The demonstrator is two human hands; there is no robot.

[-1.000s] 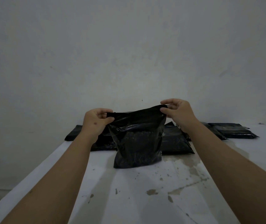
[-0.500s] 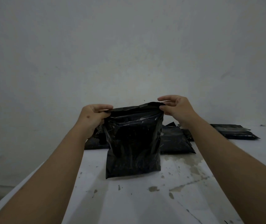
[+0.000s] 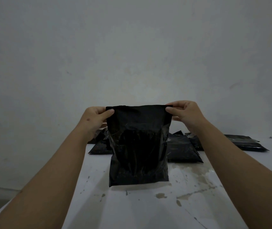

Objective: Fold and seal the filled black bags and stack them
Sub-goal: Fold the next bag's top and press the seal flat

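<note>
A filled black plastic bag (image 3: 138, 146), glossy and faintly creased, stands upright in front of the person, its flat top edge stretched taut between two bare hands. The left hand (image 3: 95, 119) pinches the top left corner, thumb on the near face and fingers behind; the right hand (image 3: 185, 115) pinches the top right corner the same way. The bag hangs straight below the grip, its upper part flat and slack, its lower part bulging with dark contents that catch small glints of light. Its squared bottom edge sits at or just above the white table surface (image 3: 148, 212); whether it touches cannot be told. The tabletop is smooth and pale, marked with brownish stains and dark specks, heaviest to the right of the bag. Behind the held bag, other flat black plastic bags (image 3: 183, 151) lie on the table, some overlapping one another, with one more glossy black bag (image 3: 247, 142) lying farther to the right, near the table's far edge. A dull, blotchy grey plaster wall (image 3: 132, 55) fills the background. Both bare forearms reach in from the lower corners of the head view.
</note>
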